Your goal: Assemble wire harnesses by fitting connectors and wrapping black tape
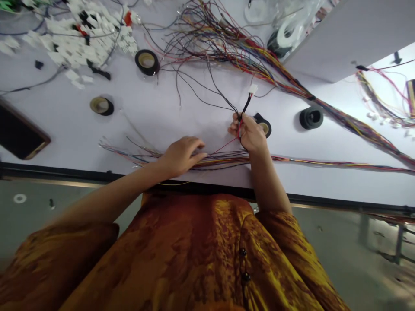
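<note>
R hand (pixel 248 132) pinching wires (pixel 240 129), white conn. (pixel 253 89) above; L hand (pixel 181 156) on bundle (pixel 223 160).

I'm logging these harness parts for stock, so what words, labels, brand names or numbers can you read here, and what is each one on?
None can be read. The black electrical tape roll and the white wire connector show no legible marks; any print on them is too small or blurred to read.
</note>
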Action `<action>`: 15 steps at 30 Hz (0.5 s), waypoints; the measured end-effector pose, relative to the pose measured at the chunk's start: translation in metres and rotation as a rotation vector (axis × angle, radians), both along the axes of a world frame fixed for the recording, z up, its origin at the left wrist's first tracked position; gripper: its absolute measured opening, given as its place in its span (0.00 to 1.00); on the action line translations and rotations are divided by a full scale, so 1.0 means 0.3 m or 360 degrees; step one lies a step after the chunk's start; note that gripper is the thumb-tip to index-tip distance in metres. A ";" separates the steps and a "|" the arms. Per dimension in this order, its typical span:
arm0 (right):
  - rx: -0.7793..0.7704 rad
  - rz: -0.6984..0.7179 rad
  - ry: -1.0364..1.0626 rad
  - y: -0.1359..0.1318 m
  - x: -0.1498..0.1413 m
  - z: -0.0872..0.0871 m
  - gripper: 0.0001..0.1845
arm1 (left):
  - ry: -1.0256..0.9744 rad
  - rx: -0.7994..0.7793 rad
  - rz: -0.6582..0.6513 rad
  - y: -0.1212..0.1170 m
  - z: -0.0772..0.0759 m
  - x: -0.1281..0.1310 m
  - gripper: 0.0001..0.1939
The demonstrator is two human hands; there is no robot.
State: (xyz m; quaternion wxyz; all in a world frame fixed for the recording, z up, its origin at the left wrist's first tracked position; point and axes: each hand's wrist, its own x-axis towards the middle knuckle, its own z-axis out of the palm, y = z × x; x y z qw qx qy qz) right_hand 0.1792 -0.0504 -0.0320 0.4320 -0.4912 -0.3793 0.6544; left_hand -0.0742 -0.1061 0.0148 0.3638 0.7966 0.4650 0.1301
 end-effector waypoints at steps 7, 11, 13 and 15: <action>-0.0023 -0.0059 0.0294 -0.023 0.016 -0.010 0.19 | -0.0438 -0.0439 0.0021 0.120 -0.009 0.240 0.08; -0.0022 -0.0082 0.0396 -0.041 0.000 -0.003 0.18 | -0.0741 -0.0871 0.0273 0.231 0.037 0.049 0.12; 0.0003 -0.0031 0.0365 -0.044 -0.009 -0.006 0.19 | -0.0819 -0.0960 0.0471 0.274 0.061 -0.086 0.12; 0.0044 0.0030 0.0287 -0.045 -0.017 -0.011 0.20 | -0.1006 -0.1049 0.0663 0.299 0.069 -0.200 0.10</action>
